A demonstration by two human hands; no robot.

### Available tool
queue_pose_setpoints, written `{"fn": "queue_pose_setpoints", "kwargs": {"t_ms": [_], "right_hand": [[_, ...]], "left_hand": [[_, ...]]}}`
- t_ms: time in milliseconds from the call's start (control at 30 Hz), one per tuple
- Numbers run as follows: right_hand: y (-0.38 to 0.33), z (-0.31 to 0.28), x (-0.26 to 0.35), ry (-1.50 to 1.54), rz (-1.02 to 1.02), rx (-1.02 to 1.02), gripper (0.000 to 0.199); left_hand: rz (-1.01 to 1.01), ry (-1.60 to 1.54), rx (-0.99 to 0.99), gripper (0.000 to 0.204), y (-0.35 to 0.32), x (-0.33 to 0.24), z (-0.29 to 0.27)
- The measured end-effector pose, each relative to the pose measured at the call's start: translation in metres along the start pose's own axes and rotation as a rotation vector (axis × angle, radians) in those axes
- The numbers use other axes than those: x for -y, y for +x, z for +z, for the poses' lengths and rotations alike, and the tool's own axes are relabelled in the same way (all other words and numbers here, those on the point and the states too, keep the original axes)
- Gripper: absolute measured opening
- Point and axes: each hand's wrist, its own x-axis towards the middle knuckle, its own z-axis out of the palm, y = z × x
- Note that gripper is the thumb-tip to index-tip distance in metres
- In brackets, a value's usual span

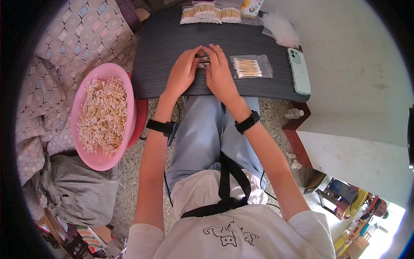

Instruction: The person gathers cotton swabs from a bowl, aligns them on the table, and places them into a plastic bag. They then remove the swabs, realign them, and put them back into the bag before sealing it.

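Both hands rest on the dark ribbed bench point(172, 82), side by side at its middle. The left hand point(183, 71) and the right hand point(220, 73) meet over a small bundle of wooden cotton swabs point(203, 62), which lies between the fingertips on the bench surface. The fingers of each hand curl in against the bundle from either side; the grip of both appears closed on it, though the fingers hide most of the bundle and the exact contact is hard to confirm.

Just right of the right hand lies a clear plastic bag filled with cotton swabs point(248, 67), flat on the bench. Further right, at the bench edge, lies a pale green smartphone point(299, 71), face down. At the far edge of the bench sits a row of packed swab bags point(210, 14), and to their right a heap of empty clear plastic bags point(280, 28).

To the left of the bench, well apart from the hands, stands a pink round plastic basin point(82, 103) heaped with loose swabs. A black band sits on each wrist.
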Motion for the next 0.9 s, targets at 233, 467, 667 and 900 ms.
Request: {"fn": "queue_pose_setpoints", "kwargs": {"t_ms": [233, 467, 667, 900], "right_hand": [[-0.012, 0.002, -0.006, -0.164, 0.042, 0.019, 0.056], [-0.007, 0.004, -0.005, 0.015, 0.056, -0.002, 0.051], [-0.003, 0.001, -0.003, 0.095, 0.079, -0.01, 0.057], [0.004, 0.002, -0.002, 0.269, 0.084, -0.042, 0.056]], "left_hand": [[-0.143, -0.369, -0.168, 0.032, -0.011, -0.008, 0.008], [-0.163, -0.368, -0.133, 0.033, -0.01, -0.02, 0.007], [-0.055, -0.223, -0.147, 0.039, -0.012, -0.016, 0.01], [-0.065, -0.311, -0.172, 0.037, -0.006, -0.015, 0.012]]}}
